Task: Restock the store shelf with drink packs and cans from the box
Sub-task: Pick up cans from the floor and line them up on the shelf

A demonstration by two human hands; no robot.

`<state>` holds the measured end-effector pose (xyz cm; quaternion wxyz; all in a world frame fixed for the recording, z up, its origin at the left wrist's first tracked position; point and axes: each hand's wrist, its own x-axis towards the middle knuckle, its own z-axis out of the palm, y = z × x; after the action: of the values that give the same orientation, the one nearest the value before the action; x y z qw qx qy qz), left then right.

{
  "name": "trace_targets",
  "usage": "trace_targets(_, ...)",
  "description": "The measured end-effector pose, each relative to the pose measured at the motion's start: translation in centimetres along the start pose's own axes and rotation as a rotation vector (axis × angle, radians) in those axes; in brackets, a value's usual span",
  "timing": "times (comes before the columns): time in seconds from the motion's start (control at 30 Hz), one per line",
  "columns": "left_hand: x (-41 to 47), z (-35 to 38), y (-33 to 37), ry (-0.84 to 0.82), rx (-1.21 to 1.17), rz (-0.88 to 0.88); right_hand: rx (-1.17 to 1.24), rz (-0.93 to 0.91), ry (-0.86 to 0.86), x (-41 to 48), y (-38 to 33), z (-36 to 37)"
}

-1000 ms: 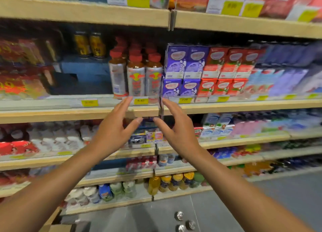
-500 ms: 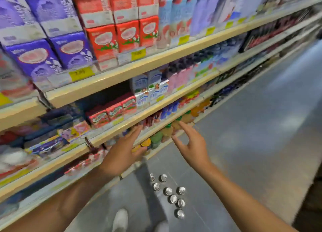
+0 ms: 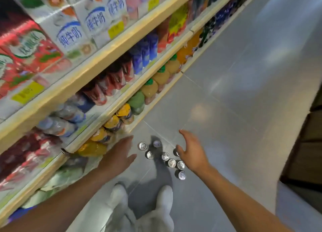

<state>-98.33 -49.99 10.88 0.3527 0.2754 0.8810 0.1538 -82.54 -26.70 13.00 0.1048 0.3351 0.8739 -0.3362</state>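
Standing upright on the floor, the silver cans have their long axes vertical, tops facing up, clustered just ahead of the person's shoes. The left hand and right hand hover either side, fingers spread, holding nothing. The shelf holds milk cartons above and bottles on its lowest tier.

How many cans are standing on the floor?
8 cans clustered on the floor between left hand and right hand; one sits partly behind the right thumb; others may be hidden.
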Motion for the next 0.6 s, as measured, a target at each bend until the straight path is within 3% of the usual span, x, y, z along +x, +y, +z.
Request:
trace_targets(0.27, 7.1, 11.1, -6.0, -0.214, 0.139, -0.055, 0.034, 0.193, -0.185, 2.9, 8.6, 15.1)
trace_targets(0.47, 15.4, 19.5, -11.5, -0.272, 0.182, -0.093, -0.005, 0.201, -0.287, 7.3, 13.1, 26.8)
trace_targets(0.6, 20.3, 24.3, -14.4, -0.287, 0.240, -0.093, -0.043, 0.114, -0.292, 10.1, 15.1, 33.0)
